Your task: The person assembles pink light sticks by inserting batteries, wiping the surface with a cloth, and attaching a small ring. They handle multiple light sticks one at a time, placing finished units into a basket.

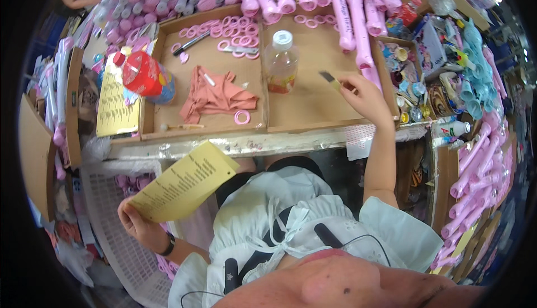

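Observation:
My left hand (132, 218), a dark band on its wrist, grips the lower corner of a yellow printed sheet (187, 184) in front of the bench. My right hand (361, 96) is closed around a small flat tool (334, 82) with a dark, wide tip and a pale yellowish part; its kind is unclear. This hand is above the right cardboard tray (313, 119), beside pink tubes. A clear bottle with a white cap (281, 62) stands to its left. In the left cardboard tray (168, 109) lie a salmon-coloured cloth (215, 95), a black marker (191, 44) and several pink rings (240, 34).
A red bottle (146, 76) leans left over more yellow sheets (116, 106). Pink printed tubes (341, 14) are heaped at the back. Small paint pots (405, 81), light-blue parts (472, 73) and a white bottle (452, 130) are at right. A white plastic basket (114, 235) stands below left.

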The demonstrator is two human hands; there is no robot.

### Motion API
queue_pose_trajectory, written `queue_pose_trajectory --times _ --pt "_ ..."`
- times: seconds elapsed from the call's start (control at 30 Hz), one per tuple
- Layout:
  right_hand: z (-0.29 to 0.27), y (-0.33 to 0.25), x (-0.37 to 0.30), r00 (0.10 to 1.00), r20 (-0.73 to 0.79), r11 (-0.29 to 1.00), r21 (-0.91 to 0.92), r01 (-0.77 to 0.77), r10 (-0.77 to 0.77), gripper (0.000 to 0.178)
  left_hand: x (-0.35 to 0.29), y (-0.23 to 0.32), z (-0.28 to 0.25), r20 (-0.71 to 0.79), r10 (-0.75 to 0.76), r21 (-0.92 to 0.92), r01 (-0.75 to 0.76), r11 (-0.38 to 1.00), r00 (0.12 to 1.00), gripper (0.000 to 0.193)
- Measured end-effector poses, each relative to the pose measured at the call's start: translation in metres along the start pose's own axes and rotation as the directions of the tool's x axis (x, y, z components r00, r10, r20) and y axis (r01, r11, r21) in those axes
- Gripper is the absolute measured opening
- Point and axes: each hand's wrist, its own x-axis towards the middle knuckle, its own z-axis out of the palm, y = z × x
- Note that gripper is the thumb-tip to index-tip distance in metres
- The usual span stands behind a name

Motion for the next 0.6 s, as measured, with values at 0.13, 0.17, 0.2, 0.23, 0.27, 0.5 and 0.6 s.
queue_pose_trajectory --times 0.13,0.17,0.2,0.23,0.27,0.5,0.6 --pt "0.023 -0.038 -0.038 0.878 0.208 0.893 0.238 0.381 -0.431 0.017 0.002 0.000 -0.003 -0.040 0.032 0.016 -0.031 0.999 0.999 0.026" --pt "0.040 -0.045 -0.047 0.828 0.262 0.864 0.243 0.441 -0.496 0.017 0.002 0.000 -0.003 -0.052 0.040 0.006 -0.040 0.999 0.998 0.027" --pt "0.063 -0.051 -0.055 0.808 0.230 0.840 0.126 0.527 -0.542 0.016 0.002 -0.001 -0.004 -0.066 0.037 0.006 -0.036 0.999 0.997 0.027" --pt "0.084 -0.053 -0.061 0.784 0.173 0.789 -0.052 0.612 -0.596 0.015 0.001 -0.002 -0.005 -0.062 0.036 0.008 -0.035 0.999 0.997 0.027" --pt "0.101 -0.051 -0.064 0.754 0.075 0.740 -0.150 0.655 -0.652 0.016 0.001 -0.003 -0.005 -0.055 0.032 0.008 -0.031 0.999 0.998 0.027" --pt "0.141 -0.033 -0.075 0.770 -0.079 0.749 -0.310 0.585 -0.634 0.020 -0.001 -0.014 -0.010 -0.094 -0.009 -0.034 0.006 0.999 0.996 0.025" --pt "0.124 -0.048 -0.058 0.753 -0.286 0.805 -0.215 0.552 -0.593 0.033 0.002 -0.018 -0.010 -0.048 0.001 -0.067 -0.004 0.998 0.999 0.025"
